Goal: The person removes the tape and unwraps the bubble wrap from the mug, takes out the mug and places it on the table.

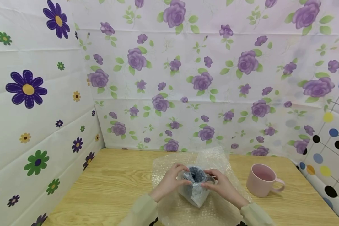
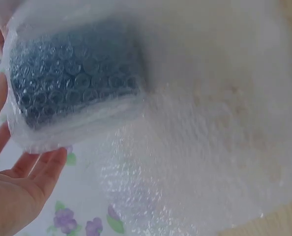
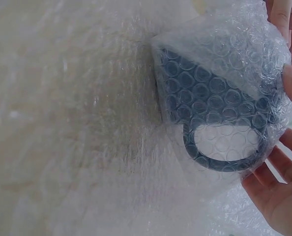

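A blue mug (image 3: 200,96) with a looped handle stands wrapped in clear bubble wrap (image 1: 197,191), on top of a larger spread sheet. My left hand (image 1: 172,180) holds the left side of the wrapped mug near its upper edge, thumb toward me and fingers behind. On the opposite side, my right hand (image 1: 221,183) holds the wrap the same way, near the handle. Between the hands the wrap is folded in around the mug's top, leaving a dark opening. Through the bubbles, the left wrist view shows the mug's blue side (image 2: 77,73).
A pink mug (image 1: 261,180) stands upright on the wooden table (image 1: 110,179), right of the spread bubble wrap sheet (image 1: 169,160). Flower-printed cloth (image 1: 180,88) hangs behind the table's back edge, with more patterned cloth at both sides.
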